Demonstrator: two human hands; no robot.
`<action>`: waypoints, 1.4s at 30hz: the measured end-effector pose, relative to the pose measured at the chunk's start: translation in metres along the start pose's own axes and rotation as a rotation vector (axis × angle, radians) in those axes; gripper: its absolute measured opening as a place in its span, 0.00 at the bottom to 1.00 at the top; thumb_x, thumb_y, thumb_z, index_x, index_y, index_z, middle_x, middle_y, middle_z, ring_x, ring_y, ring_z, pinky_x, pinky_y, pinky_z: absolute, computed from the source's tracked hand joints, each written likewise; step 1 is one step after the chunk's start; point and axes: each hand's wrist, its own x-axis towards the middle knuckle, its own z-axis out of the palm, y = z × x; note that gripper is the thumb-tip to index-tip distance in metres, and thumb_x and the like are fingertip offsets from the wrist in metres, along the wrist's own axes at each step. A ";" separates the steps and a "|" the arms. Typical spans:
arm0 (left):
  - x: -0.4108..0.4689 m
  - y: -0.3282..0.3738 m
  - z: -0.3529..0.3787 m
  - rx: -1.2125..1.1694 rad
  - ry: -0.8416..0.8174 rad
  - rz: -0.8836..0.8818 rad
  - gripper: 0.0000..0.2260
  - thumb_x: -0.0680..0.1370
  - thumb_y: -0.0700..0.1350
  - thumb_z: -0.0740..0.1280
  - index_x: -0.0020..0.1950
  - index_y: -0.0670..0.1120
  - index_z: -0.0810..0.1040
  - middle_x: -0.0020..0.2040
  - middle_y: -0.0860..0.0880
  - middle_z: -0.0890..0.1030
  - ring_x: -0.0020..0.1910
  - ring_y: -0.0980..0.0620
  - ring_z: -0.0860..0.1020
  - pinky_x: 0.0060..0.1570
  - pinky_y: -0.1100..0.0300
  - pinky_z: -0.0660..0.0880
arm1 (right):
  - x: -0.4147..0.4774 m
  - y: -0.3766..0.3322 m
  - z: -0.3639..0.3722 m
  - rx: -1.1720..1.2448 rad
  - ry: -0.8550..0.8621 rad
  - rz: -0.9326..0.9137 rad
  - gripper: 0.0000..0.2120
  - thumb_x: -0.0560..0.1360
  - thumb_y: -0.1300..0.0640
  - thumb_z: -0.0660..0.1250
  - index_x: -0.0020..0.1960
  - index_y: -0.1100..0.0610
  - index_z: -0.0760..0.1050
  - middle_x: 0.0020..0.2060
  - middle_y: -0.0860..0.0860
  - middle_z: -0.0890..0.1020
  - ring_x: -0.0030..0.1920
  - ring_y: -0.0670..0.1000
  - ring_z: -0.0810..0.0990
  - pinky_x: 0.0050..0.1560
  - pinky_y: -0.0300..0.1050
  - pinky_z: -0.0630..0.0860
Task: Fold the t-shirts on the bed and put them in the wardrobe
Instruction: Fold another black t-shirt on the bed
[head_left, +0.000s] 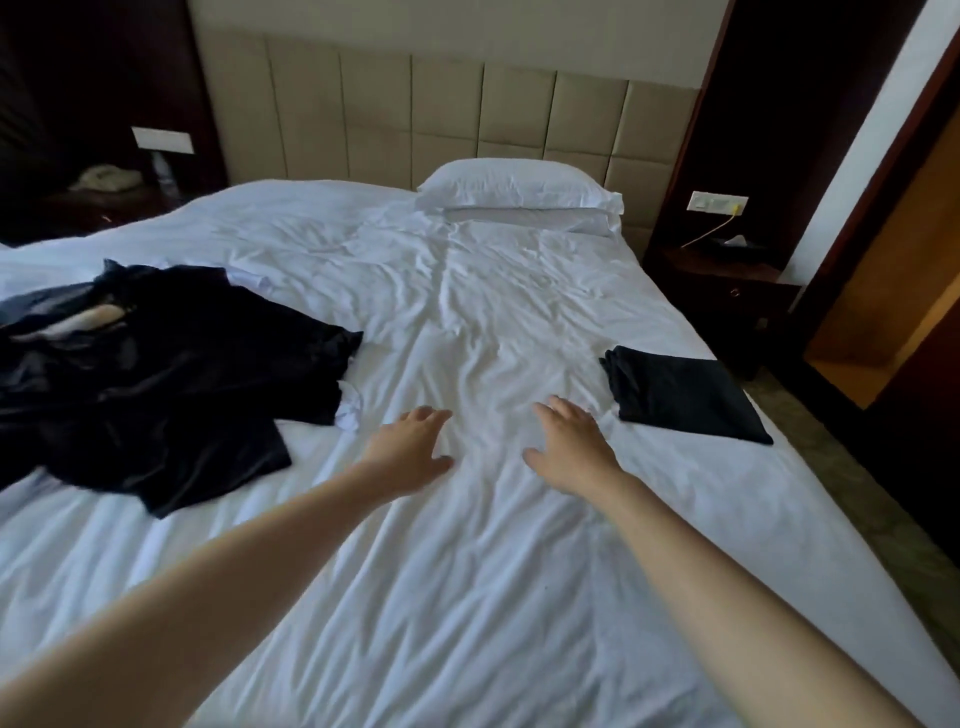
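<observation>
Both hands spread flat, empty, over bare sheet; unfolded dark t-shirt pile lies leftward, nearer left hand; folded t-shirt just beside right hand; pile judged next reach.

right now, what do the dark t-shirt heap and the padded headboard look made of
The loose heap of dark navy-black t-shirts looks like soft knit cloth, perhaps cotton: it lies limp, creased, faintly shiny. The beige square-panelled headboard looks upholstered, matte cloth or faux leather, I cannot tell which: cushioned panels with sunken seams.
</observation>
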 end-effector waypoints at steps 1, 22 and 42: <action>-0.012 -0.014 -0.007 0.002 0.009 -0.014 0.31 0.78 0.55 0.66 0.78 0.51 0.58 0.76 0.50 0.63 0.72 0.47 0.65 0.63 0.51 0.68 | -0.001 -0.019 -0.001 0.009 -0.001 -0.019 0.27 0.79 0.51 0.61 0.74 0.59 0.60 0.74 0.55 0.61 0.74 0.55 0.57 0.72 0.48 0.54; -0.149 -0.291 -0.085 -0.027 0.192 -0.350 0.27 0.79 0.53 0.65 0.76 0.53 0.63 0.73 0.54 0.66 0.69 0.51 0.68 0.58 0.55 0.74 | 0.066 -0.329 0.049 0.078 -0.035 -0.411 0.28 0.79 0.53 0.61 0.77 0.53 0.58 0.76 0.51 0.60 0.76 0.51 0.56 0.76 0.50 0.54; -0.090 -0.482 -0.047 0.002 0.394 -0.395 0.19 0.83 0.54 0.56 0.74 0.53 0.68 0.75 0.54 0.67 0.75 0.55 0.62 0.75 0.57 0.51 | 0.257 -0.494 0.148 0.056 -0.052 -0.495 0.36 0.80 0.46 0.62 0.79 0.44 0.44 0.79 0.45 0.45 0.76 0.51 0.56 0.63 0.51 0.71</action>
